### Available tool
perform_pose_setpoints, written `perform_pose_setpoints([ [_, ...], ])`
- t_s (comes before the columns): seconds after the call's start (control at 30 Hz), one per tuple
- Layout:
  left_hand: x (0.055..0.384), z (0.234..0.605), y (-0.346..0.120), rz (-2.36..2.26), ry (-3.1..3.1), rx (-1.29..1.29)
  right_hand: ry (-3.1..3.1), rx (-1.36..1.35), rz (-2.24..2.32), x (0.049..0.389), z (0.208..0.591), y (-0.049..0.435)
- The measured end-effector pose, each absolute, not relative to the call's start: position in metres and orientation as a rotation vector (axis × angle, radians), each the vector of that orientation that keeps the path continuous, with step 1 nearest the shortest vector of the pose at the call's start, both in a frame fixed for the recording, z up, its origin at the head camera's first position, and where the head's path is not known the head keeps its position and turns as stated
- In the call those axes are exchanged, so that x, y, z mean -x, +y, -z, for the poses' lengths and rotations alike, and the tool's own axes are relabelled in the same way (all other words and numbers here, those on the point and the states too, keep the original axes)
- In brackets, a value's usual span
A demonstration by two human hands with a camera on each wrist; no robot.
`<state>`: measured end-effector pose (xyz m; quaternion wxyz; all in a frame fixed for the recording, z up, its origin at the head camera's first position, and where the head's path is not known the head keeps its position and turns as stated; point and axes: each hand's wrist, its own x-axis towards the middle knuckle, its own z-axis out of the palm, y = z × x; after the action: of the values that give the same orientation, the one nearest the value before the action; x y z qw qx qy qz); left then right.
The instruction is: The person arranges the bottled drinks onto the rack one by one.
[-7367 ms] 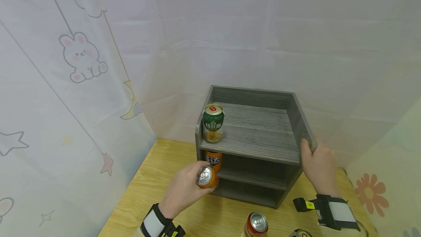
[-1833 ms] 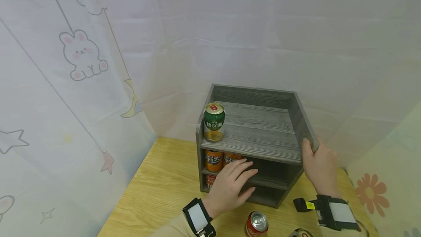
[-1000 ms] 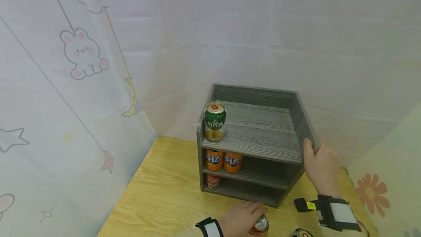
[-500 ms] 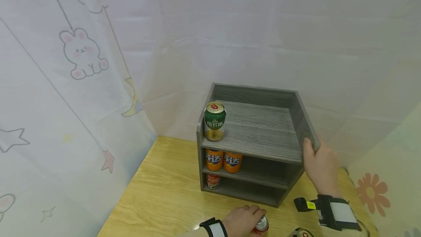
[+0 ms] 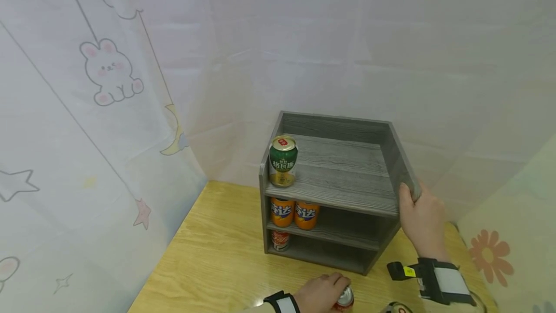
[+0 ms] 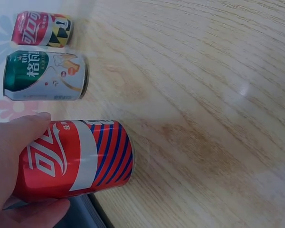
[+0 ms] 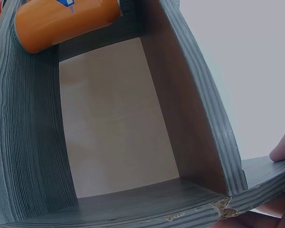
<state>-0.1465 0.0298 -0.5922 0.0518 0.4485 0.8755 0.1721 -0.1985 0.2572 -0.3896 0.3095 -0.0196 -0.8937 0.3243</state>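
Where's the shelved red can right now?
Head view: the red can stands at the left end of the bottom shelf, directly below the left orange can.

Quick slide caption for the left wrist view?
Left hand grips a red Coca-Cola can, a kvass can and another Coca-Cola can standing beyond on the wood-grain table.

red can [image 6: 78, 159] flashing blue diagonal stripes and a pale band, grey wood-grained shelf [image 5: 339, 165], green-and-gold can [image 5: 283, 168], two bright orange cans [image 5: 306, 217]!
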Motion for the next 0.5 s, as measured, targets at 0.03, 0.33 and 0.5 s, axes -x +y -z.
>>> perform_pose_setpoints([
  [0.03, 0.146, 0.593, 0.029, -0.529, 2.655, -1.370, -2.362, 0.052, -0.856, 0.198, 0.390, 0.257],
  [0.33, 0.143, 0.600, 0.019, -0.538, 2.606, -1.475, -2.358, 0.076, -0.866, 0.198, 0.390, 0.257],
  [0.5, 0.145, 0.600, 0.007, -0.583, 2.653, -1.553, -2.355, 0.064, -0.850, 0.199, 0.390, 0.256],
])
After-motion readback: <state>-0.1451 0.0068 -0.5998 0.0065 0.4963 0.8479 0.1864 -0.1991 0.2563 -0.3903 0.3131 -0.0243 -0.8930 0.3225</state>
